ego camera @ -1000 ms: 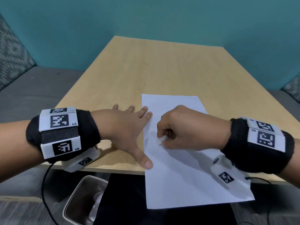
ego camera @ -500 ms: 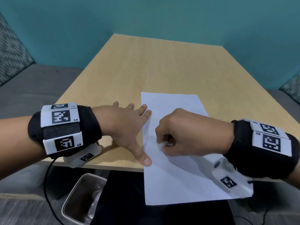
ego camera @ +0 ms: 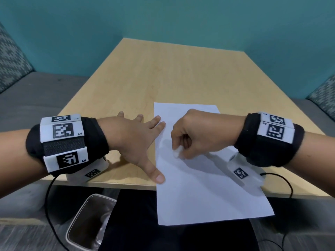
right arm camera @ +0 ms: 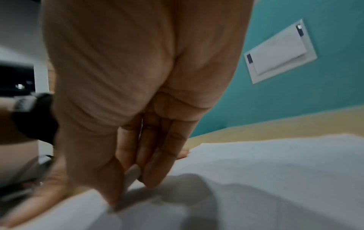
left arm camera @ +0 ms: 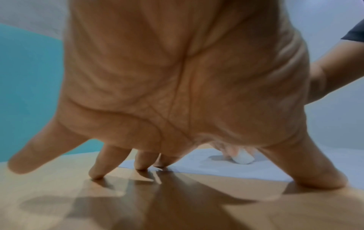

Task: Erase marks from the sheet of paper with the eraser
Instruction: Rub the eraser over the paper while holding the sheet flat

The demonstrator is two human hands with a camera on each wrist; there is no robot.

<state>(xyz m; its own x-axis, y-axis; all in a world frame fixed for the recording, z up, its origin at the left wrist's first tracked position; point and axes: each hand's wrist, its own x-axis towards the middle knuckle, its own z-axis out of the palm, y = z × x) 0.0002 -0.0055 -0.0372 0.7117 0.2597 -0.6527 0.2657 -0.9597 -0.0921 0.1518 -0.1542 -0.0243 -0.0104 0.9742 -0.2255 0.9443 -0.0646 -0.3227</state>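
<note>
Two hands are at the near edge of our desk (ego camera: 181, 73). Our left hand (ego camera: 134, 140) lies flat with fingers spread, its thumb and two fingertips pressing the left edge of the paper (ego camera: 204, 192). The paper hangs over the near edge. Our right hand (ego camera: 197, 136) is curled and pinches the white eraser (ego camera: 176, 154), which touches the paper just beside the left hand.

I saw soft overhead light throwing faint shadows on the paper (ego camera: 208, 192). My right wrist view was blurred; wide-angle edges bowed.
</note>
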